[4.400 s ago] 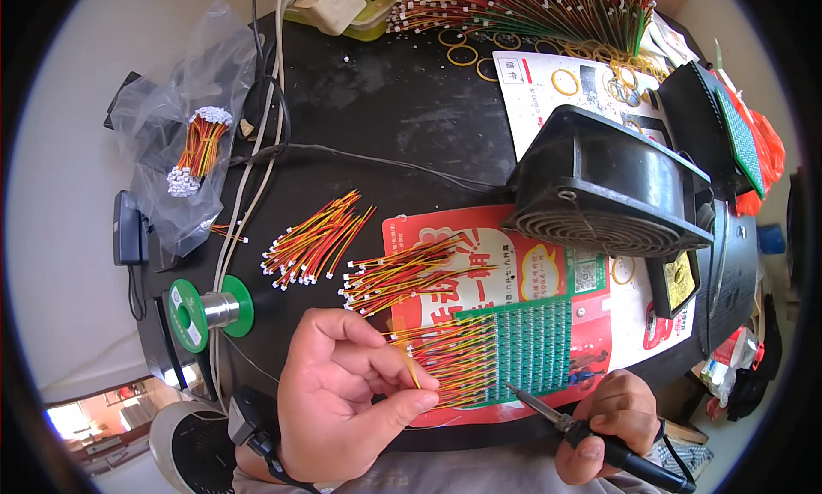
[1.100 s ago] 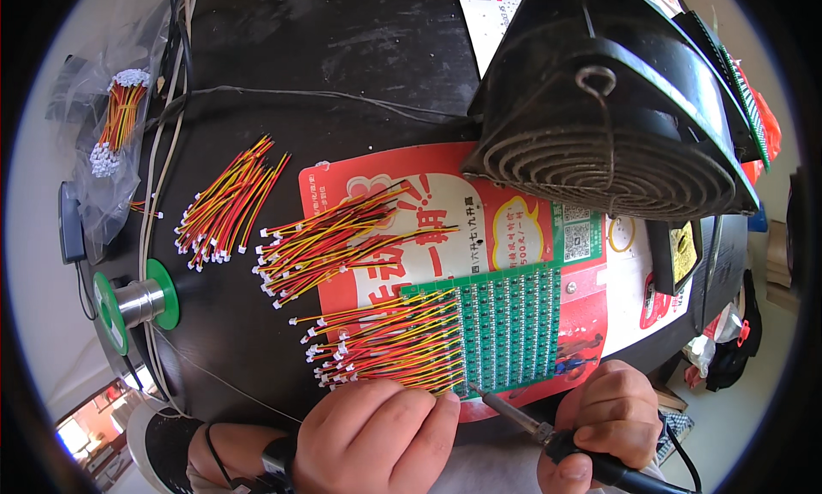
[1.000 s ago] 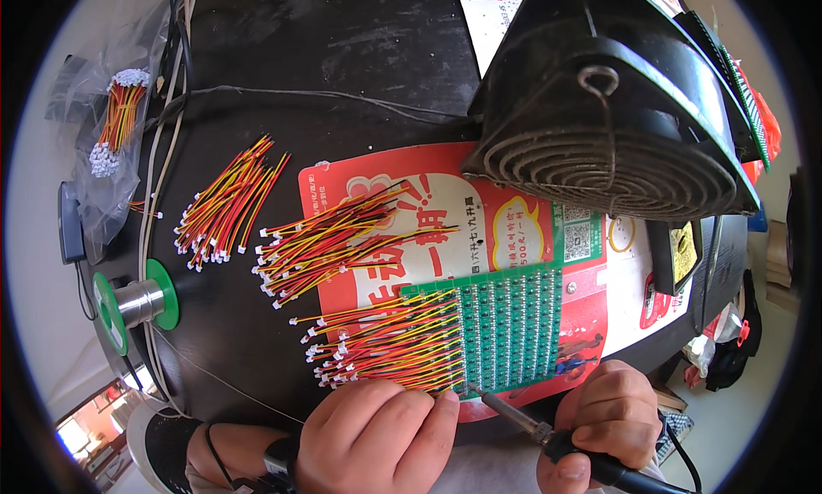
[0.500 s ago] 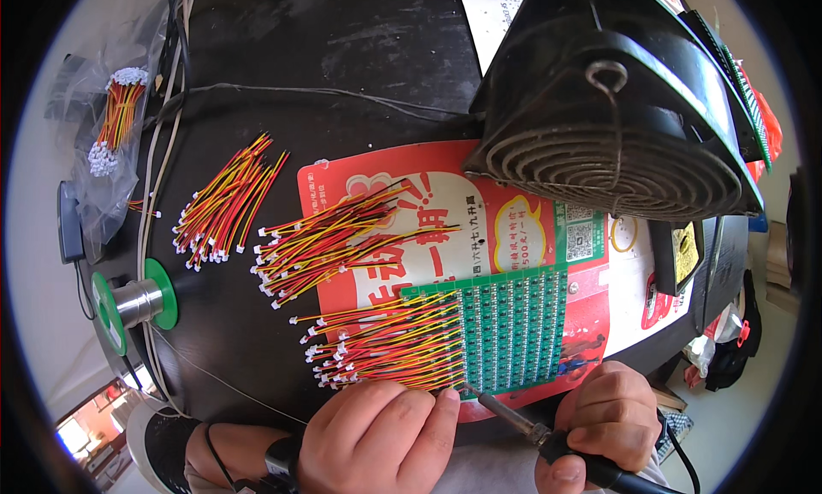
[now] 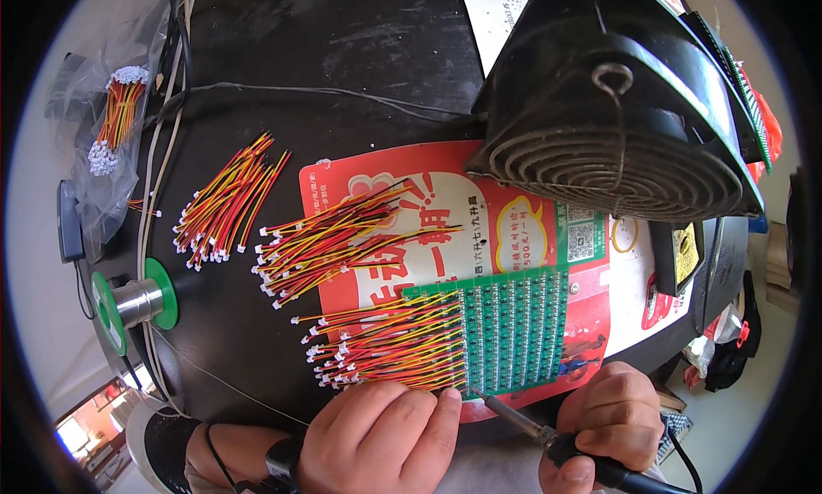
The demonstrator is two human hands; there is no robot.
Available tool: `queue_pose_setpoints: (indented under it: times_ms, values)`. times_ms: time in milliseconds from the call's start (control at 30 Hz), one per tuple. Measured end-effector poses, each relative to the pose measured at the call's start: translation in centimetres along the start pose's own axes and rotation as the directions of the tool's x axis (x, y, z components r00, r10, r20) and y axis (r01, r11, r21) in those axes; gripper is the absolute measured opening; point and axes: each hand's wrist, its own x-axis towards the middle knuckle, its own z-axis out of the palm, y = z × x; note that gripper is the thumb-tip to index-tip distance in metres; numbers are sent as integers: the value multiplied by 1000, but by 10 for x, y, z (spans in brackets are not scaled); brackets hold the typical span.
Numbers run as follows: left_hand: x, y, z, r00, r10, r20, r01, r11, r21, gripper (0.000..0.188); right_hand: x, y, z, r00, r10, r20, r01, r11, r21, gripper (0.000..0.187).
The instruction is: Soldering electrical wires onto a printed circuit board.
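My right hand [image 5: 612, 421] is closed around the black handle of a soldering iron [image 5: 524, 422], whose tip points left at the near edge of a green circuit board panel [image 5: 514, 331]. My left hand [image 5: 381, 438] is pinched at the panel's near left corner, close to the iron's tip. A thin solder wire [image 5: 227, 381] runs from a green-flanged spool [image 5: 137, 303] to this hand; its end at the fingertips is hard to make out. Red, yellow and black connector wires [image 5: 385, 348] lie in rows along the panel's left side, white plugs outward.
Two loose piles of similar wires, one left [image 5: 231, 203] and one nearer the panel [image 5: 334, 241], lie beyond. A red printed sheet [image 5: 334, 181] is under the panel. A black round-grilled fan [image 5: 616, 169] stands far right, beside a yellow sponge [image 5: 684, 252]. Bagged wires [image 5: 120, 117] lie far left.
The soldering iron and my right hand have shifted very slightly right, drawing the tip a little away from my left fingertips. My left hand has stayed in place.
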Motion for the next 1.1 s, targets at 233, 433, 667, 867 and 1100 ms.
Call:
queue_pose_setpoints:
  times_ms: [233,433,667,867,1100]
  values:
    - [4,10,-3,997,-82,-17,81,996,-32,8,4,-1,-7,994,16,111,-16,1000,6,19]
    - [7,18,-8,959,-271,82,274,961,-27,8,2,-1,-4,995,28,100,-28,1000,4,19]
    - [8,20,-9,959,-268,95,271,962,-17,8,3,-1,-5,995,15,101,-16,1000,11,19]
    - [9,20,-10,958,-264,111,266,964,-9,9,3,0,-5,994,9,107,-11,1000,17,19]
    - [4,4,0,999,-44,16,44,999,7,9,-6,5,4,997,-39,-65,43,998,55,21]
